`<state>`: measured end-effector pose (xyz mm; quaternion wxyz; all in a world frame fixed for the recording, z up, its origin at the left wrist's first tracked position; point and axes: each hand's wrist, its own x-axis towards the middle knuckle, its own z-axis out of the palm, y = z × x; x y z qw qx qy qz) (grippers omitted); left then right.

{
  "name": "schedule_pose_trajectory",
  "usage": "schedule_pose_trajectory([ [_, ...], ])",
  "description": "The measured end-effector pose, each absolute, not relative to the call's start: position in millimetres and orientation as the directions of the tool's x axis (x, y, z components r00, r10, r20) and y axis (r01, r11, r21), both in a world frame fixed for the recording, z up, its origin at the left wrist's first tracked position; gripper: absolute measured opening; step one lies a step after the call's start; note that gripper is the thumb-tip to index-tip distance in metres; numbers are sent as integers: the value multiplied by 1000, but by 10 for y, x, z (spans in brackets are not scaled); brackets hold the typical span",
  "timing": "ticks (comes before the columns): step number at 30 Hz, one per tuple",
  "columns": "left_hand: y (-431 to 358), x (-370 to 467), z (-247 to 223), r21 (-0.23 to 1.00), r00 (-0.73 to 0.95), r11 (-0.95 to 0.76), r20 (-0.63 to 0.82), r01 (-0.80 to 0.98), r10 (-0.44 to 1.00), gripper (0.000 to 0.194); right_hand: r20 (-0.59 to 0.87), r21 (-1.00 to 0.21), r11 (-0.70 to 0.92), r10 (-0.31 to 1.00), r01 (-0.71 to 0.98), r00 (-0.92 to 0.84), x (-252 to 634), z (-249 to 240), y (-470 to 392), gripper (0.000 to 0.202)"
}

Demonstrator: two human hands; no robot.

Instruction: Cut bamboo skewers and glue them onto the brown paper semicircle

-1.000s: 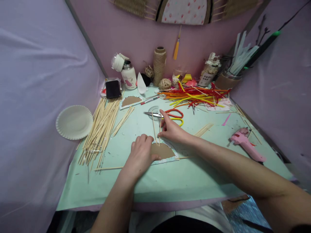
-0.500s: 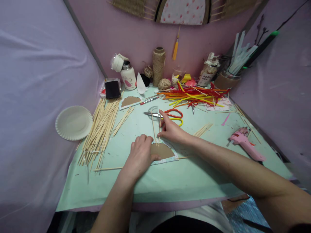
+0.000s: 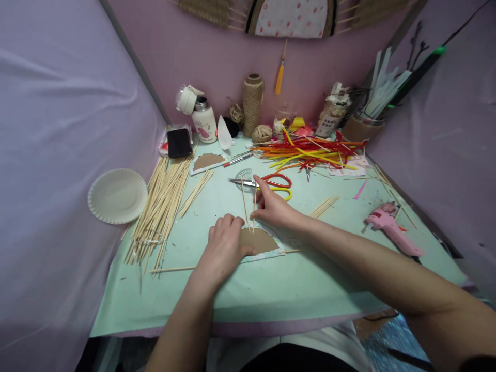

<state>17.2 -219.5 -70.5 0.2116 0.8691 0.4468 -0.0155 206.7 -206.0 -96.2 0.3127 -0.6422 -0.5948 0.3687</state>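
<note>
A half-round cardboard piece (image 3: 260,242) with a pale patterned edge lies flat near the table's middle. My left hand (image 3: 227,240) presses on its left part, thumb over the cardboard and fingers bent at the upper edge. Two thin sticks rise from the curved edge. My right hand (image 3: 271,205) pinches the right-hand stick (image 3: 254,206) between thumb and fingers, while the left-hand stick (image 3: 245,204) stands beside it untouched. Just beyond the right hand, scissors (image 3: 277,181) with red and yellow handles lie across a clear protractor (image 3: 244,174).
Many loose sticks (image 3: 166,201) and a paper plate (image 3: 117,197) are at the left. A pink glue gun (image 3: 393,230) lies at the right. Red, orange and yellow strips (image 3: 310,151), twine (image 3: 253,106) and a white bottle (image 3: 204,123) fill the back.
</note>
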Motion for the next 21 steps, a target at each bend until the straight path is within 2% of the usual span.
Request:
schedule_pose_trajectory([
  [21,-2184,184,-699,352,596,-506,-226,788,770,39,-101,-841,-93,995,534,15,2068,-960,-2062,111],
])
